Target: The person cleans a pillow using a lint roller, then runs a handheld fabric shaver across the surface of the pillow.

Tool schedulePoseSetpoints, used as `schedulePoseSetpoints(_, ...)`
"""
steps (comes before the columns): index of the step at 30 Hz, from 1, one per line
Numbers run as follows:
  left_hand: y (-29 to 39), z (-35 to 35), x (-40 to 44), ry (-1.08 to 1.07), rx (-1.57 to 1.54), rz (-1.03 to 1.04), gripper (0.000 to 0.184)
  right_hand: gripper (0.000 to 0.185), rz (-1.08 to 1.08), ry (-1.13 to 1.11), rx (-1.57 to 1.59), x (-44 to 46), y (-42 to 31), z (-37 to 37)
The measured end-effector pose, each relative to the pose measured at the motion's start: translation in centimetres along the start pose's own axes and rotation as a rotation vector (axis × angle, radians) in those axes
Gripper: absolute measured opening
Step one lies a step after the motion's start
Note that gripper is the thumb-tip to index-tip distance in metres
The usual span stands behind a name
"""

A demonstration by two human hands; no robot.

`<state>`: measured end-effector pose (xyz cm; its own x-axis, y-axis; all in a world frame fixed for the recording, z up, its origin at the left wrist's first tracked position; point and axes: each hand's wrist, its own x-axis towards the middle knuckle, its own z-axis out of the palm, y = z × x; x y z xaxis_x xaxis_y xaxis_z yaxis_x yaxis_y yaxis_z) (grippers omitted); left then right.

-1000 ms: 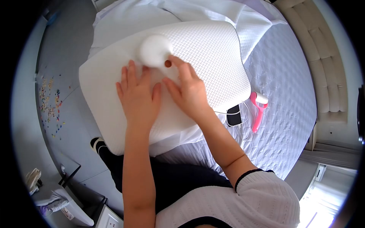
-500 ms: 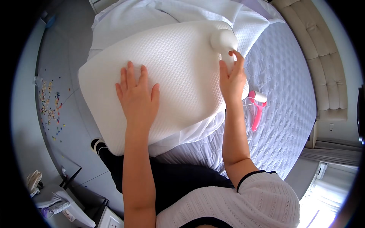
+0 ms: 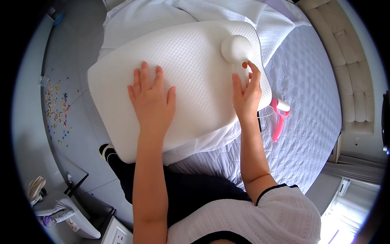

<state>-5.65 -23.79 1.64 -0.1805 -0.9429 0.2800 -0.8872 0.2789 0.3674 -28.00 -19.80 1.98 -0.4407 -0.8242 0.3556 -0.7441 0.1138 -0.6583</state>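
A large white pillow (image 3: 191,77) with a woven-textured cover lies across my lap and the bed edge. My left hand (image 3: 152,101) rests flat on its left half, fingers spread. In my right hand (image 3: 248,91) is a white fabric shaver (image 3: 237,49) with a round domed head, held by its short handle near the pillow's right edge. The head faces down against the cover; its underside is hidden. A brown round spot, perhaps a button, shows near my fingertips.
A pink-handled lint roller (image 3: 279,120) lies on the grey quilted bed (image 3: 302,81), beside a thin white cord (image 3: 266,115). White bedding (image 3: 150,22) is bunched beyond the pillow. Many small coloured pieces (image 3: 57,105) are scattered over the floor at left. A padded headboard (image 3: 345,61) stands at right.
The shaver and my right hand have shifted slightly down the pillow. My left hand stays flat on the cover. The whole view has moved a little to the right.
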Motion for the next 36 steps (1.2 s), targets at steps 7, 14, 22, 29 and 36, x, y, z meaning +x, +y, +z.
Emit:
schedulePoseSetpoints(7, -0.5, 0.5, 0.4, 0.117, -0.018, 0.01, 0.043, 0.059, -0.278, -0.224, 0.151, -4.4, -3.5, 2.4)
schedulePoseSetpoints(14, -1.0, -0.2, 0.7, 0.267, -0.19, -0.099, 0.027, 0.053, -0.258, -0.065, 0.09, -2.3, -2.1, 1.9)
schedulePoseSetpoints(22, -0.8, 0.5, 0.8, 0.276, -0.185, -0.033, 0.028, 0.053, -0.148, -0.108, 0.105, -0.6, -2.1, 1.2)
schedulePoseSetpoints(29, -0.6, 0.3, 0.7, 0.29, -0.212, -0.035, 0.028, 0.061, -0.412, -0.308, 0.125, 2.9, -6.3, 2.5)
schedulePoseSetpoints(36, -0.5, 0.2, 1.0, 0.272, -0.195, -0.054, 0.028, 0.048, -0.428, -0.26, -0.01, 7.7, -8.1, 3.5)
